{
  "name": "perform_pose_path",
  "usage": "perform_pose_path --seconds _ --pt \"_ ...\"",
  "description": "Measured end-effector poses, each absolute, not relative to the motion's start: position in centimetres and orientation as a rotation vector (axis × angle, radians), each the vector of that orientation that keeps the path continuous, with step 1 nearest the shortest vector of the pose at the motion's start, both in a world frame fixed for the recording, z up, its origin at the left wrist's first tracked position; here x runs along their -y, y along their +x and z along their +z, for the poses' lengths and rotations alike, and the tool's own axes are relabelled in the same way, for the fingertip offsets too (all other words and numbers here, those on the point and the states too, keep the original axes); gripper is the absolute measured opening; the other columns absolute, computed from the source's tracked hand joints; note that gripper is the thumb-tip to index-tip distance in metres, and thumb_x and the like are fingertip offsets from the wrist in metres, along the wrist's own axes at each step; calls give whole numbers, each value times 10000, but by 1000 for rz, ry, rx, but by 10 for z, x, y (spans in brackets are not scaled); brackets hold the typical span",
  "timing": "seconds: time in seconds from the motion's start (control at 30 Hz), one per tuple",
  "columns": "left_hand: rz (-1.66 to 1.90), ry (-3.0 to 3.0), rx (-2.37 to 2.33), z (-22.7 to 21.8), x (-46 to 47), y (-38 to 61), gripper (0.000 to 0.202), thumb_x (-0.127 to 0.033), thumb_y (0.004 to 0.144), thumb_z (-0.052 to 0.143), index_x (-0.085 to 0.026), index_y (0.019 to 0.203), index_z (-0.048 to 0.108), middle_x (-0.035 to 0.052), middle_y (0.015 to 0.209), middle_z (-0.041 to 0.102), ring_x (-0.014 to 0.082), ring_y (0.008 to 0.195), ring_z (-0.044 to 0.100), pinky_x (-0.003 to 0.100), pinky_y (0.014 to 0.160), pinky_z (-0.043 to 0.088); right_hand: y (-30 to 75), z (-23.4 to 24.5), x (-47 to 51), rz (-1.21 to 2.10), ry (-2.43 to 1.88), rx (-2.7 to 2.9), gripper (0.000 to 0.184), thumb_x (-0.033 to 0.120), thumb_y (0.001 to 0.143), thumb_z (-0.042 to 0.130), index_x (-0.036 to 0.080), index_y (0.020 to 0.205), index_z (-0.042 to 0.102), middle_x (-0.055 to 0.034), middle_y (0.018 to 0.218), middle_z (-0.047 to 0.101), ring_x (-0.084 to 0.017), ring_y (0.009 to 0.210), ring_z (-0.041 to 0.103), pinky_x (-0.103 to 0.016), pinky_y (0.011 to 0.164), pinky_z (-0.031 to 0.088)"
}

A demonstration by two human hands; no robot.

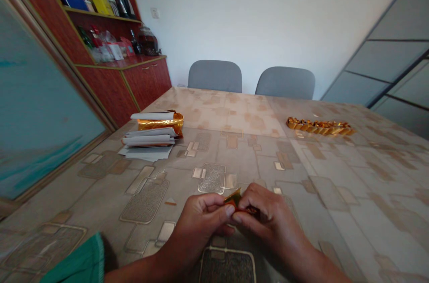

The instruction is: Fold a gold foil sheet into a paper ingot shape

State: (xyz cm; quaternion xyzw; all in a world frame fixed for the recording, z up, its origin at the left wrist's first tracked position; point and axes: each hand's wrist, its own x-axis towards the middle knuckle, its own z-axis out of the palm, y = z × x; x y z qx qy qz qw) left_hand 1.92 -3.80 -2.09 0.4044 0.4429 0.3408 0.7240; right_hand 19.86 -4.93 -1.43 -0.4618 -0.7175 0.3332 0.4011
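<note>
Both my hands meet low over the near edge of the table (318,171). My left hand (197,222) and my right hand (268,218) are closed in a pinch on one small folded piece of gold foil paper (234,197), whose tip sticks up between the thumbs. The rest of the piece is hidden by my fingers. A stack of gold and white foil sheets (152,136) lies at the left of the table. A row of folded gold pieces (320,126) lies at the far right.
Two grey chairs (215,75) stand at the far side of the table. A red-brown cabinet (127,82) with shelves of bottles and boxes lines the left wall. A green cloth (80,263) shows at the lower left. A tiny foil scrap (170,203) lies near my left hand.
</note>
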Motion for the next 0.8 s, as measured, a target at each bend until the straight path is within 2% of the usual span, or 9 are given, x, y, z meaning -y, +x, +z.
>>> perform_pose_path --seconds 0.1,0.2,0.4,0.8 --pt "814 739 -968 -20 39 21 360 -440 670 893 -128 779 750 37 764 720 125 681 653 210 642 547 198 -15 51 978 -1168 1670 76 273 821 685 221 772 656 19 680 579 -140 611 512 -269 547 379" --pt "868 633 -937 -21 39 23 358 -407 637 925 -135 792 752 35 797 729 123 729 665 203 680 558 196 -18 52 1050 -1172 1516 55 263 809 661 217 825 637 39 639 541 -122 561 459 -254 509 363" --pt "824 691 -900 -23 40 22 299 -351 690 906 -131 836 764 35 824 736 120 755 671 193 683 560 191 -19 50 901 -1243 1579 112 176 778 576 213 674 555 34 618 528 -121 559 470 -246 498 357" --pt "822 694 -872 -21 38 22 279 -334 686 904 -136 790 736 18 773 729 119 730 657 205 687 522 188 -16 53 916 -1273 1579 107 190 769 570 214 667 544 30 613 523 -126 557 463 -251 511 356"
